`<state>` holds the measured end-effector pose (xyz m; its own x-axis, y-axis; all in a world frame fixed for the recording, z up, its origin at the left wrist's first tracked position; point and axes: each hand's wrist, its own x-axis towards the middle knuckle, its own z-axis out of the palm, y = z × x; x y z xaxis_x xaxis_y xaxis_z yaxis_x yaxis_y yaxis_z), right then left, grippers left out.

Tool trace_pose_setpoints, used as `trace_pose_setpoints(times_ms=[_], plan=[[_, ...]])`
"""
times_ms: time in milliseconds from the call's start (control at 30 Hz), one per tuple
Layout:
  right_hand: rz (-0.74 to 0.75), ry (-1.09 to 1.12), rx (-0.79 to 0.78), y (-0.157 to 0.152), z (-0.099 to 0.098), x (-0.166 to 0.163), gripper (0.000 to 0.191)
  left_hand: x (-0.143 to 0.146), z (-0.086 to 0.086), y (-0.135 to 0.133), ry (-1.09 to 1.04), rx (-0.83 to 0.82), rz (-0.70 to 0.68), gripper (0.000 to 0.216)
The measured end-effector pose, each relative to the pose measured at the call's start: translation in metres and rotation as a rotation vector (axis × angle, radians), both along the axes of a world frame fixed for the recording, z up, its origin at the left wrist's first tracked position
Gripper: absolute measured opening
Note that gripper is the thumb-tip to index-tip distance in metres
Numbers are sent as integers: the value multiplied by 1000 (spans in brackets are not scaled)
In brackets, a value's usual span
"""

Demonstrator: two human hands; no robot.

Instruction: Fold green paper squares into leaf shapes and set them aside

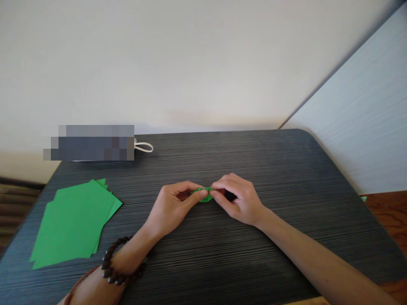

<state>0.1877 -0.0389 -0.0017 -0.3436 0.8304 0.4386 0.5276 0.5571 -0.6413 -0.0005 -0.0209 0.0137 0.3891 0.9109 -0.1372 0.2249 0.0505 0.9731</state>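
Observation:
A small piece of folded green paper is pinched between both hands above the middle of the dark table. My left hand grips its left side between thumb and fingers. On the right side, my right hand pinches it with thumb and forefinger. Fingertips cover much of the paper, so its full folded shape is hidden. Dark beads circle my left wrist. To the left lies a loose stack of green paper sheets, apart from both hands.
The dark, wood-grained table has rounded corners and meets a pale wall behind. A blurred-out object with a white loop stands at the back left. A whitish panel rises beyond the right edge.

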Motion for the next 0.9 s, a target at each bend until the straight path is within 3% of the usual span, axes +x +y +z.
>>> trace_pose_setpoints(times_ms=[167, 333, 600, 900], plan=[[8, 75, -94, -1, 1, 0, 5, -1, 1, 0, -14, -44, -73, 14], [3, 113, -144, -1, 1, 1, 6, -2, 0, 1, 7, -81, -130, 31], [46, 66, -136, 0, 1, -1, 12, -1, -1, -1, 94, -106, -101, 18], [49, 57, -176, 2, 2, 0, 14, -2, 1, 2, 60, -66, -151, 18]])
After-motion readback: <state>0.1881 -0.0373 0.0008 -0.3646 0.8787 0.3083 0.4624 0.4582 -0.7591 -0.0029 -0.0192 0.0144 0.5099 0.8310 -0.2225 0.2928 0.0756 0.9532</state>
